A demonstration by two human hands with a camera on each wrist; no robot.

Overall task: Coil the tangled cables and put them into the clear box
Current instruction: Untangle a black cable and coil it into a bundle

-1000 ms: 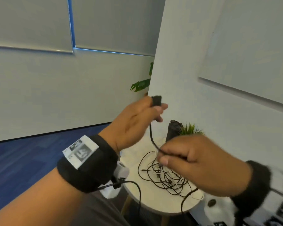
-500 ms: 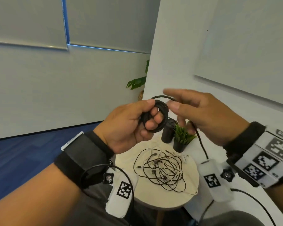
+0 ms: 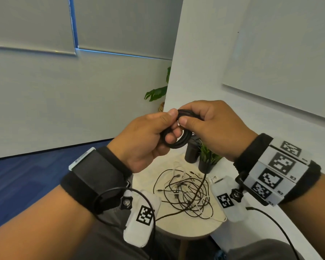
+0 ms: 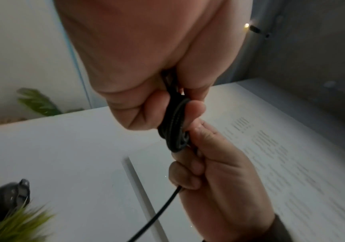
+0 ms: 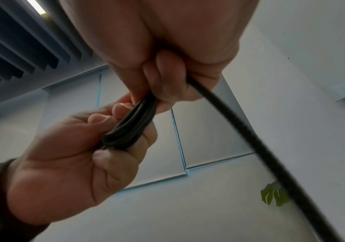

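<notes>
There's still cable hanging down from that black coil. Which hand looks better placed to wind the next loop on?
Probably the right hand. The loose cable runs down from its grip to the tangle on the round table, so it can feed more. The left hand has fingers through the black coil, steadying it.

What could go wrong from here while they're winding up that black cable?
The loose end of the black cable trails from the right hand down into the tangle on the round table; winding on may snag it or drag other cables off the edge.

The coil is only pinched between the fingers of both hands, the left hand through its middle; a slip could let the loops spring open.
</notes>
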